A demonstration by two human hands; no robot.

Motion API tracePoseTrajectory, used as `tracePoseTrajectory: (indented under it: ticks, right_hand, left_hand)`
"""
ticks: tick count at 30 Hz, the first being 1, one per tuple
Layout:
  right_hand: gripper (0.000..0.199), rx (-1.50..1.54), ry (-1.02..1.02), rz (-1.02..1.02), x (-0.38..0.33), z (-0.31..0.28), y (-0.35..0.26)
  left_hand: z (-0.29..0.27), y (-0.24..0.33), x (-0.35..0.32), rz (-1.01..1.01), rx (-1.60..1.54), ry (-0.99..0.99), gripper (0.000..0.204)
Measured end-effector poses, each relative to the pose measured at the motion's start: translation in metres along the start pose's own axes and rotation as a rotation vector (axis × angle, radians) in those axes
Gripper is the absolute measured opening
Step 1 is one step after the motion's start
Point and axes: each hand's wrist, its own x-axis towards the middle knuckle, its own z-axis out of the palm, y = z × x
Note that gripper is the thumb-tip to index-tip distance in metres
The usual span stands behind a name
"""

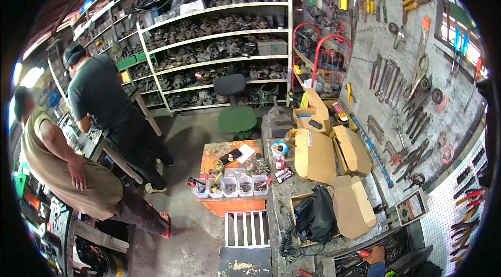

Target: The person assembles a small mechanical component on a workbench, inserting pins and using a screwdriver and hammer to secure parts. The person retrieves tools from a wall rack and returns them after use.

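Only one of my hands shows, at the bottom edge right of centre. I take it for my right hand [374, 256], coming up out of a blue sleeve. It reaches into an open drawer [348, 265] full of dark tools under the workbench, and its fingers look closed around a small red-handled tool [363, 252]. My left hand is out of the picture. Just above the hand, a black bag [318, 215] lies on the grey workbench [284, 193] next to open cardboard boxes [353, 205].
An orange table [229, 205] holds clear parts bins [237, 185]. A tool wall [407, 99] with pliers and wrenches rises on the right. Two people [112, 112] stand at a bench on the left. Shelves of motor parts [219, 42] and a green chair [237, 118] stand behind.
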Motion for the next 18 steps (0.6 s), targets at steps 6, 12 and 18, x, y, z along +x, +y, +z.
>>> tracePoseTrajectory:
  ticks: [6,12,18]
  right_hand:
    - [0.051,-0.324,-0.005,0.136,-0.046,-0.039,-0.066]
    - [0.060,-0.391,0.029,0.231,-0.108,-0.113,-0.119]
    - [0.055,-0.045,0.205,-0.044,-0.196,-0.112,-0.119]
  left_hand:
    - [-0.019,-0.057,-0.010,0.057,-0.069,-0.012,0.029]
    - [-0.070,-0.094,-0.020,-0.100,0.170,-0.074,0.030]
    - [-0.079,-0.030,0.068,0.444,0.421,0.088,0.044]
